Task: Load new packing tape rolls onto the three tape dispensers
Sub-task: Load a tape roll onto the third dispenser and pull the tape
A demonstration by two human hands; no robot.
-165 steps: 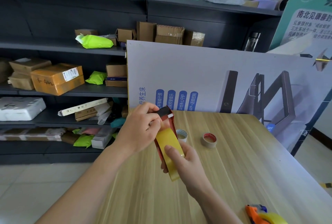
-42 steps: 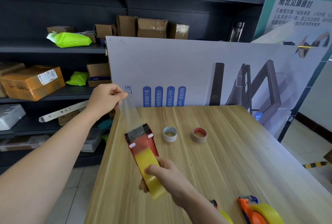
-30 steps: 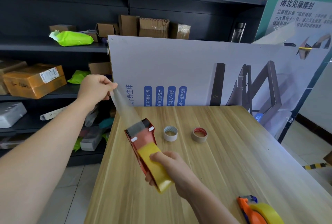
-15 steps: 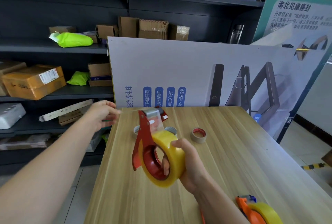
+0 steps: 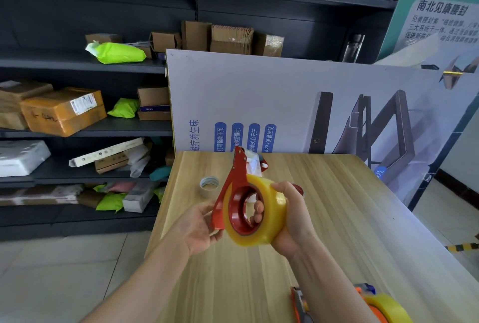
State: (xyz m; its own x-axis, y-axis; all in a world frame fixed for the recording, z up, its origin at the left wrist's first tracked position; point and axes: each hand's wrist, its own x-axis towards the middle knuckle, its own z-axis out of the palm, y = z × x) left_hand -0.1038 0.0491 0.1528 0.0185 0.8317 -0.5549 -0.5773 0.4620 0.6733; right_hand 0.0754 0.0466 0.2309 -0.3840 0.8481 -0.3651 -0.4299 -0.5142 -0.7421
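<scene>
A red tape dispenser carries a yellowish packing tape roll and is held upright above the wooden table. My right hand grips the roll from the right, its fingertips showing through the red core. My left hand is at the lower left side of the red frame, thumb against it. A short loose end of clear tape sticks up at the dispenser's head. An orange dispenser with a yellow roll lies at the table's near right edge. Part of another dispenser shows beside my right forearm.
An empty grey tape core lies on the table behind the dispenser. A printed board leans at the table's far edge. Dark shelves with parcels and boxes stand to the left, over tiled floor.
My left hand has let go of the long pulled-out tape strip and come back to the dispenser's frame. My right hand has turned the dispenser upright, so its side faces me.
</scene>
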